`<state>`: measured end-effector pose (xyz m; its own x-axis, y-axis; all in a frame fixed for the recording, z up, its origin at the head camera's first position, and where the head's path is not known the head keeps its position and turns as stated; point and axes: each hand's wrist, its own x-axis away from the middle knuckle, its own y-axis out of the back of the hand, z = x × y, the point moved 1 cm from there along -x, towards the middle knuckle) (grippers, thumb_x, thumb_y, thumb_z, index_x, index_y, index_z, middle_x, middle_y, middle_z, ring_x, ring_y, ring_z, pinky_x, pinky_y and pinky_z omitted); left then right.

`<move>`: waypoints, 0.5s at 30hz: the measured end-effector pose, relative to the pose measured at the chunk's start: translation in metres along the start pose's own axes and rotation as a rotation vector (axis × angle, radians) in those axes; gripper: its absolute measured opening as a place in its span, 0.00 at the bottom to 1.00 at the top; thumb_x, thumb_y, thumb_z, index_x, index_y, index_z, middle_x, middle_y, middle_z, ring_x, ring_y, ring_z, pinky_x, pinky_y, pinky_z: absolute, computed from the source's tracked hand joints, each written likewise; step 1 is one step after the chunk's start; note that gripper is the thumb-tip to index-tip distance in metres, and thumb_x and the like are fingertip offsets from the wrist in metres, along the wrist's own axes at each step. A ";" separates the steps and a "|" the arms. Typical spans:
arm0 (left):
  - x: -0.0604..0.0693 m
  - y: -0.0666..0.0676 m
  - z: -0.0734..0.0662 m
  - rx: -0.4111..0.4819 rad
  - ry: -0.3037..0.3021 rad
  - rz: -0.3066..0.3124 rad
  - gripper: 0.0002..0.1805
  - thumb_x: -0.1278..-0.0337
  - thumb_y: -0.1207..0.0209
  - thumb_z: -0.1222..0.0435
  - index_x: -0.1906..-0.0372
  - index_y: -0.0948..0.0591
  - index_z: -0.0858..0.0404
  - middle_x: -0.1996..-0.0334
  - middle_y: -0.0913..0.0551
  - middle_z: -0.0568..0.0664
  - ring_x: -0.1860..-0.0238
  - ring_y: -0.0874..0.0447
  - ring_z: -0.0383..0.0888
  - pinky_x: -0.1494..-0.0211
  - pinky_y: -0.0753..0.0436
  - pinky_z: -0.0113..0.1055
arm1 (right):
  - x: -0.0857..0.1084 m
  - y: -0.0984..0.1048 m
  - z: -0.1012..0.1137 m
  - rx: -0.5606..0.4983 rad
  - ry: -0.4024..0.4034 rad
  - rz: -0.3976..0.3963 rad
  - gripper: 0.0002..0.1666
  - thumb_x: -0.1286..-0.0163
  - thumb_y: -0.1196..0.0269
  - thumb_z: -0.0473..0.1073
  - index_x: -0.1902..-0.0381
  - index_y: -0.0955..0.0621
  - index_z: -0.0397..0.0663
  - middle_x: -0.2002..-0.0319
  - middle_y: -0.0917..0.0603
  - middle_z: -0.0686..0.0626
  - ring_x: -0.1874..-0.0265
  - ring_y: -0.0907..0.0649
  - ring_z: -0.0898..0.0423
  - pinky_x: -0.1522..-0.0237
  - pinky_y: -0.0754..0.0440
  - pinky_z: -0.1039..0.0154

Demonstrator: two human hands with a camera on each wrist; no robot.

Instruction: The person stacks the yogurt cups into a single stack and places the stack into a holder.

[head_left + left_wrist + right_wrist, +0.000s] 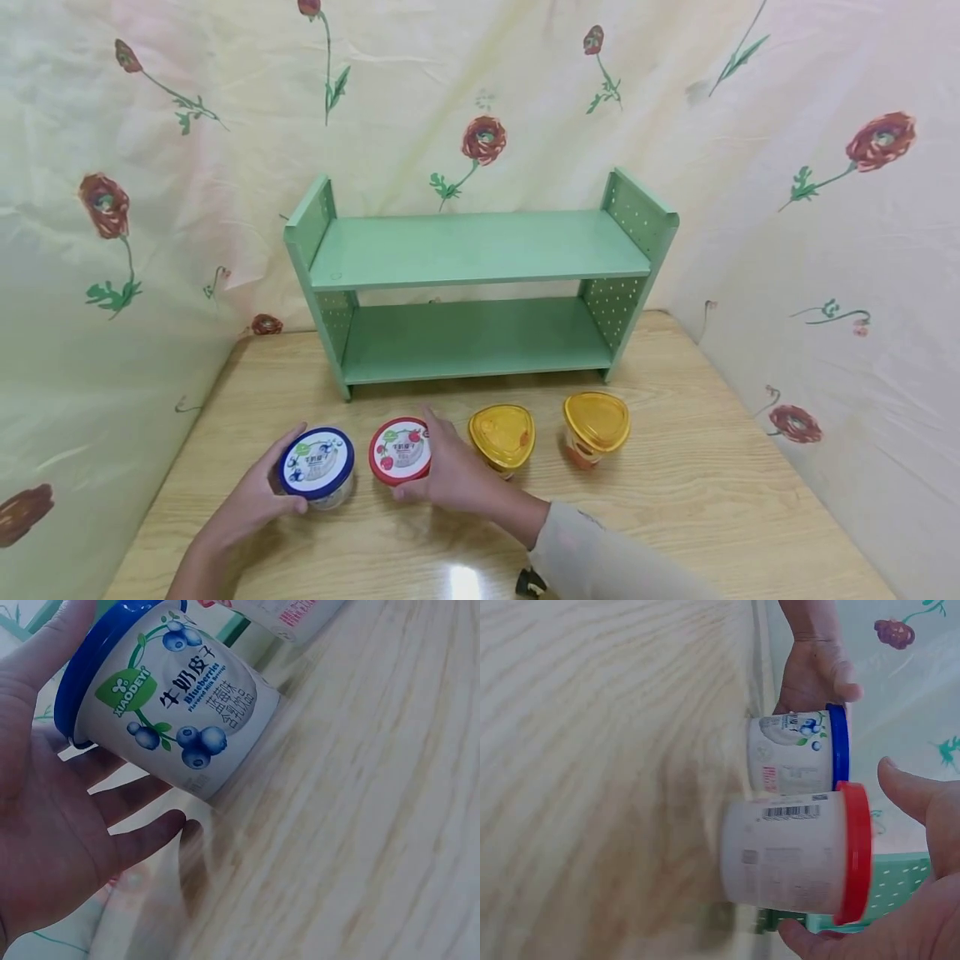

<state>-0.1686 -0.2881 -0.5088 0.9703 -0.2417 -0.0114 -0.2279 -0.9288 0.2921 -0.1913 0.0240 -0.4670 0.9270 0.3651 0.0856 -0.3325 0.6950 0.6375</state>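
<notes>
A blue-lidded blueberry milk cup (pixel 317 462) stands upright on the table. My left hand (pixel 251 500) curves loosely around its left side, thumb near the front of the lid. In the left wrist view the fingers (pixel 142 838) are spread beside the cup, the lowest apart from it. To its right stands a red-lidded cup (pixel 401 454) with red berries on the lid. My right hand (pixel 457 475) reaches around that cup's right side. The right wrist view shows a gap between the thumb (pixel 907 787) and the red lid (pixel 857 851). Contact elsewhere is unclear.
Two cups with rounded-triangular yellow lids, one nearer (pixel 502 435) and one farther right (pixel 596 421), stand right of my right hand. Behind the cups is a green two-tier shelf (pixel 480 250). Flower-patterned cloth (pixel 787 208) surrounds the wooden table (pixel 697 467).
</notes>
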 end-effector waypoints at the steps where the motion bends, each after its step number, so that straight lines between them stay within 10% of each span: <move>1: 0.000 0.000 0.001 0.000 0.001 -0.002 0.62 0.54 0.22 0.60 0.19 0.50 0.62 0.23 0.49 0.67 0.25 0.55 0.71 0.29 0.52 0.72 | -0.001 -0.001 -0.002 -0.022 -0.004 0.000 0.76 0.54 0.18 0.58 0.18 0.51 0.53 0.26 0.36 0.41 0.33 0.29 0.43 0.35 0.28 0.41; 7: 0.000 -0.001 0.006 -0.034 0.018 -0.032 0.60 0.55 0.22 0.66 0.19 0.48 0.61 0.24 0.43 0.66 0.26 0.48 0.66 0.27 0.39 0.40 | -0.006 -0.008 -0.011 -0.108 -0.019 0.005 0.76 0.56 0.16 0.54 0.18 0.50 0.57 0.30 0.32 0.41 0.34 0.28 0.43 0.35 0.29 0.40; 15: -0.004 -0.005 0.006 -0.035 0.042 -0.053 0.58 0.55 0.23 0.68 0.20 0.47 0.64 0.26 0.40 0.69 0.27 0.46 0.69 0.30 0.50 0.72 | -0.012 -0.011 -0.018 -0.161 -0.005 0.004 0.73 0.55 0.16 0.49 0.19 0.47 0.50 0.30 0.30 0.43 0.33 0.29 0.45 0.32 0.31 0.43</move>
<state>-0.1723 -0.2845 -0.5160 0.9836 -0.1798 0.0117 -0.1737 -0.9293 0.3258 -0.2014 0.0226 -0.4888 0.9264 0.3650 0.0924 -0.3595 0.7842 0.5058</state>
